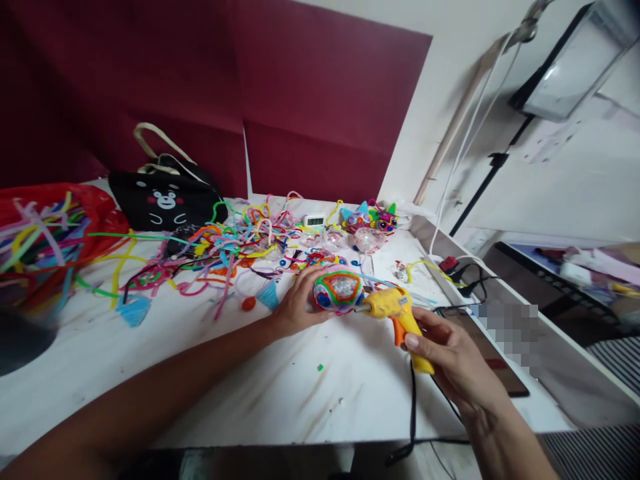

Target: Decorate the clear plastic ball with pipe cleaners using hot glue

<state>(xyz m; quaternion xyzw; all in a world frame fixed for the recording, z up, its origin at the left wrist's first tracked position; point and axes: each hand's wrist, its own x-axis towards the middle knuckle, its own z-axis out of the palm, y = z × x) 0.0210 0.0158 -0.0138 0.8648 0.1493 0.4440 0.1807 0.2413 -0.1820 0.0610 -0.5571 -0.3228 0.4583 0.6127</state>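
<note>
My left hand [296,308] is closed round the left side of a round craft piece [340,291], decorated in green, orange and blue with a clear glittery patch. My right hand [443,347] grips the handle of a yellow glue gun [390,303] with an orange trigger. The gun's nozzle points left, at the lower right of the craft piece; whether they touch is unclear. A blue triangle [268,295] and an orange button [249,304] lie left of my left hand.
Tangled pipe cleaners [235,243] spread behind my hands. A red bag [100,217] and black bag [165,200] stand at the left. Finished-looking craft pieces [384,219] sit at the back. A tablet [493,353] and the gun's cable [413,407] are at the right.
</note>
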